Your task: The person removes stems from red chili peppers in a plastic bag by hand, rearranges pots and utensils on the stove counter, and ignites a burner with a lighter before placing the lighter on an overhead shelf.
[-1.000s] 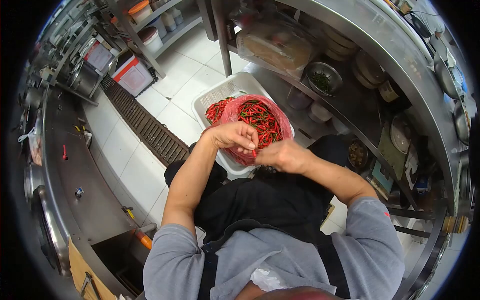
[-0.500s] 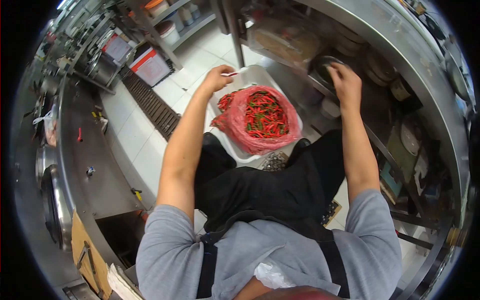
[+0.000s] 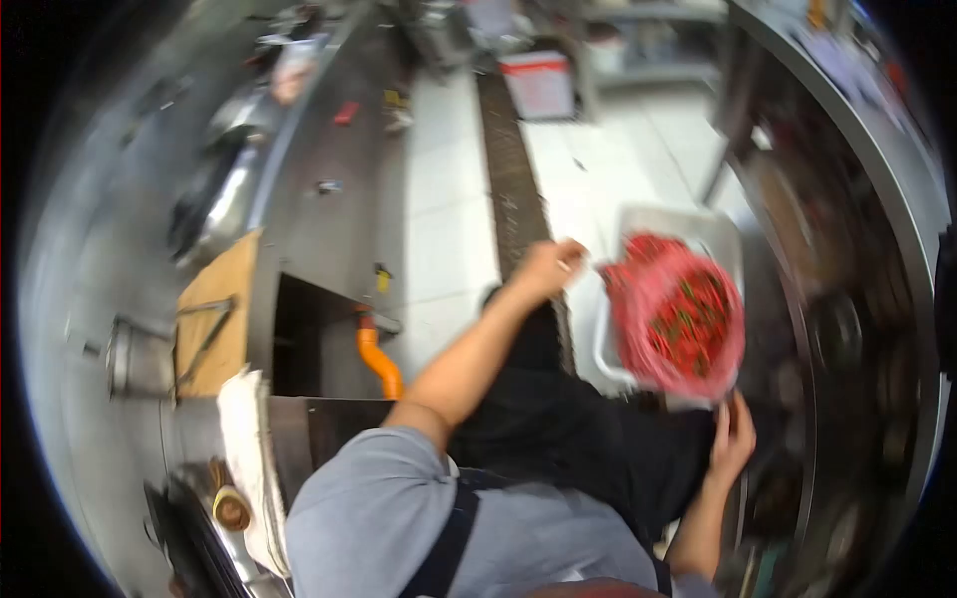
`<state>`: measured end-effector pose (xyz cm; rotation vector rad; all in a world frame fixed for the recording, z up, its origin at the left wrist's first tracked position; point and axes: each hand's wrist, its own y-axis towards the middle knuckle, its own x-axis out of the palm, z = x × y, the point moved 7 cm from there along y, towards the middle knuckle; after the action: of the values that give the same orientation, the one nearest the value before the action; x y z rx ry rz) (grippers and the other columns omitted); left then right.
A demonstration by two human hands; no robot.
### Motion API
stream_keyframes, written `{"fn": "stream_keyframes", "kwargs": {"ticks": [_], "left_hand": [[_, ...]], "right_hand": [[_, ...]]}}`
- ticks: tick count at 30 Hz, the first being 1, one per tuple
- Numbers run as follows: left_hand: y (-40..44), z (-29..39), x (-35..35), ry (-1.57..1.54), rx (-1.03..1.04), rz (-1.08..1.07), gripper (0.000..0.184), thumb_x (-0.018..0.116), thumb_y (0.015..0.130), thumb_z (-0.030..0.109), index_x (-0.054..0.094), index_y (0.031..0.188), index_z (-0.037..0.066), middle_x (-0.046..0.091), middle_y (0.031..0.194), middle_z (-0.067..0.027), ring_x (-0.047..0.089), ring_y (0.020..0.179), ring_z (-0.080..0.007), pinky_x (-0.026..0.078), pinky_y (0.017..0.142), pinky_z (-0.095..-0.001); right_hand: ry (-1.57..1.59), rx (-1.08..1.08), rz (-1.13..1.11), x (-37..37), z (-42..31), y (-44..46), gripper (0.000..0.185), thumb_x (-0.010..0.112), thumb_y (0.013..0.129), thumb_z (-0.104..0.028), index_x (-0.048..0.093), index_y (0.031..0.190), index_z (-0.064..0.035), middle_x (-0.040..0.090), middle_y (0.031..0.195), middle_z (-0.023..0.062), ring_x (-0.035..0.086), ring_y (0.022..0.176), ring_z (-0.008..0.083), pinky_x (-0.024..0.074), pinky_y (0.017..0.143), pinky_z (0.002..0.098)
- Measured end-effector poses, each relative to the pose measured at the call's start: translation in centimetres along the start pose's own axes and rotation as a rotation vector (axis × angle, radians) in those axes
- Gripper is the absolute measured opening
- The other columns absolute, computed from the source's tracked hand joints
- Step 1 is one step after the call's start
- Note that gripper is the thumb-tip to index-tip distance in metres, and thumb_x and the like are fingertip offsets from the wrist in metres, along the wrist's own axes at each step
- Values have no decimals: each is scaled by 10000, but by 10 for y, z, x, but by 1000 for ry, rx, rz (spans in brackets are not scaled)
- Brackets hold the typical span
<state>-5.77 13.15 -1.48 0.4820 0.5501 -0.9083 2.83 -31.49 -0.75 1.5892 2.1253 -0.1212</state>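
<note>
A drain grate point(image 3: 514, 179) crosses white floor tiles point(image 3: 439, 249) beside a red-and-white box point(image 3: 539, 88), while an orange pipe point(image 3: 377, 359) curves next to a dark opening point(image 3: 311, 344) and a pale cloth point(image 3: 251, 458) lies near a wooden board point(image 3: 231, 344).

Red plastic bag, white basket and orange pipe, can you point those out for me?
Red plastic bag point(image 3: 635, 326), head view: on its left side wall.
White basket point(image 3: 715, 229), head view: on the bare part near its far right corner.
Orange pipe point(image 3: 377, 359), head view: midway along its length.
</note>
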Motion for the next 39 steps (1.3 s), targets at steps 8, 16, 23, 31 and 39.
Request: {"fn": "stream_keyframes", "kwargs": {"ticks": [8, 16, 23, 31, 39], "left_hand": [[27, -64, 4, 126, -214, 133, 194, 632, 830, 218, 683, 840, 32, 665, 743, -176, 662, 704, -343, 528, 658, -405], [35, -82, 0, 131, -508, 73, 301, 624, 844, 344, 662, 791, 50, 650, 726, -178, 645, 702, -377, 502, 638, -452], [-39, -52, -52, 176, -589, -107, 215, 599, 834, 278, 656, 844, 70, 671, 772, -184, 654, 769, -387, 527, 712, -483], [-92, -13, -243, 80, -774, 19, 162, 596, 812, 240, 665, 834, 94, 684, 823, -170, 661, 818, -370, 516, 746, -510], [-90, 23, -423, -23, -826, 407, 127, 611, 828, 212, 663, 851, 99, 660, 716, -160, 647, 689, -362, 516, 641, -444]], "right_hand": [[-247, -99, -124, 15, 0, -4, 201, 622, 904, -90, 651, 1059, 36, 645, 822, 141, 583, 640, 187, 486, 586, 307], [-529, 190, -351, 17, -15, 41, 166, 703, 864, -160, 652, 875, -3, 646, 743, 163, 606, 609, 252, 508, 587, 343], [-699, 290, -579, 18, -66, 76, 239, 644, 891, -209, 626, 1008, -1, 662, 771, 224, 651, 719, 376, 490, 623, 449], [-286, 211, -524, 108, -351, 179, 197, 615, 917, -148, 655, 978, 35, 639, 662, 82, 556, 565, 101, 439, 507, 277], [-397, 26, -817, 227, -426, 214, 246, 641, 897, -205, 682, 935, 35, 638, 657, 137, 589, 563, 172, 473, 563, 331]]}}
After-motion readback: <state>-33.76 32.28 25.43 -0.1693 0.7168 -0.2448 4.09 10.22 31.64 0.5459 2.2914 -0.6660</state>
